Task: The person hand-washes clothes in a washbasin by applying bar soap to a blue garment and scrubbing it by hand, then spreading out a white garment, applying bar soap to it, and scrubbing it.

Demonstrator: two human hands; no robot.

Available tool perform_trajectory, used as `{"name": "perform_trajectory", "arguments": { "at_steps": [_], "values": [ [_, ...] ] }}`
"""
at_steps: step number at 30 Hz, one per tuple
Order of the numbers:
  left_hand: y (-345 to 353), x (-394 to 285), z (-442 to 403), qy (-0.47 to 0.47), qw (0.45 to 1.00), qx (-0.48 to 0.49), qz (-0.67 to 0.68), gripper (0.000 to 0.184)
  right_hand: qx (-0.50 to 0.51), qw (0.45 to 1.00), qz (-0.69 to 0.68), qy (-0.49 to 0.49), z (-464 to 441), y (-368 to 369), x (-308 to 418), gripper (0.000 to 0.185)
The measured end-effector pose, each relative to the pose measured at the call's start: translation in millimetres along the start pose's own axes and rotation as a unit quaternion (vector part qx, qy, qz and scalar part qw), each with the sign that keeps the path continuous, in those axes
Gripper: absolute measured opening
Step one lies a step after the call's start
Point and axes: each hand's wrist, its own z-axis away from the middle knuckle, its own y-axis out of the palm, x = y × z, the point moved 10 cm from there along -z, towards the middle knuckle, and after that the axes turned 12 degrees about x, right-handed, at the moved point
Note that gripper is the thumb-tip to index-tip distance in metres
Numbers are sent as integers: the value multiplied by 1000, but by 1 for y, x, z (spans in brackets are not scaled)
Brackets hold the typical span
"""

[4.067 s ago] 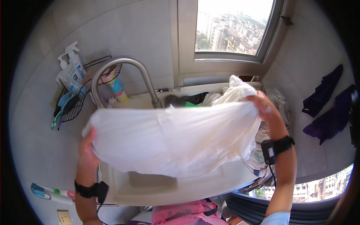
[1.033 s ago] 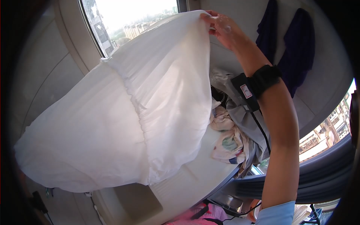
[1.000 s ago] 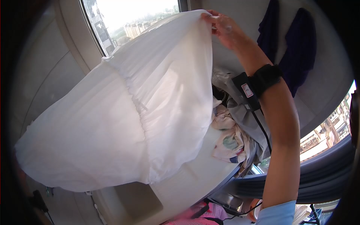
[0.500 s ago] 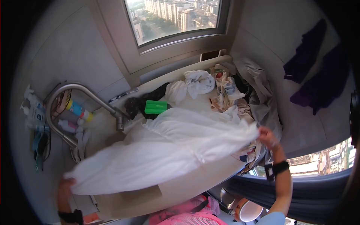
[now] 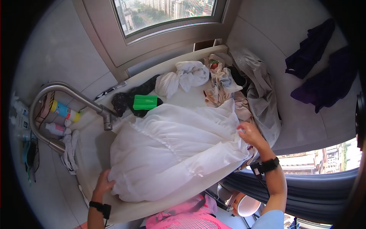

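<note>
A large white cloth point(image 5: 175, 145) with a gathered seam lies spread over the sink counter point(image 5: 88, 152), covering most of the basin. My left hand point(image 5: 103, 184) is closed on its lower left edge. At the right end my right hand point(image 5: 249, 134) pinches the cloth's edge, close to a patterned cloth point(image 5: 221, 87). Behind the white cloth lie a green block point(image 5: 145, 102) on dark wet fabric, and a bundled white cloth point(image 5: 192, 74).
A curved metal faucet point(image 5: 68, 88) rises at the left, near bottles point(image 5: 61, 110) and a small hanging white cloth point(image 5: 70, 149). Grey fabric point(image 5: 261, 95) drapes at the right. Purple cloths point(image 5: 310, 49) hang on the wall. A round container point(image 5: 247, 205) stands below the counter.
The white cloth, lifted high a second ago, has come down onto the counter. Both hands have lowered with it and moved closer together, still gripping its ends. The view has tilted down.
</note>
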Motion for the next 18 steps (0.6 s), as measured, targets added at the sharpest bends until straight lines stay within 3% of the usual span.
{"name": "perform_trajectory", "arguments": {
  "at_steps": [2, 4, 5, 7, 11, 14, 17, 18],
  "values": [
    [24, -33, -23, 76, 996, -25, 40, 67, 84, 994, -35, 62, -7, 24, 24, 26],
    [47, -86, -35, 169, 983, -19, 64, 53, 153, 984, 77, 56, -5, 53, 24, 30],
    [63, -87, -40, 131, 991, 10, 20, 48, 187, 972, 135, 52, -2, 66, 21, 32],
    [88, -82, -49, 57, 994, 72, -66, 36, 210, 974, 79, 29, 7, 70, 8, 35],
    [74, -69, -40, 72, 996, 1, 48, 24, 272, 953, -90, 95, 30, 65, -19, 40],
    [63, -66, -35, 45, 999, -3, 23, 23, 257, 966, -26, 17, 30, 53, 10, 37],
    [45, -61, -26, 1, 998, -48, -29, 20, 171, 980, 32, -96, 26, 54, 30, 37],
    [40, -51, -24, -10, 998, -55, -10, 19, 163, 979, 21, -119, 27, 59, 34, 30]
  ]
}}
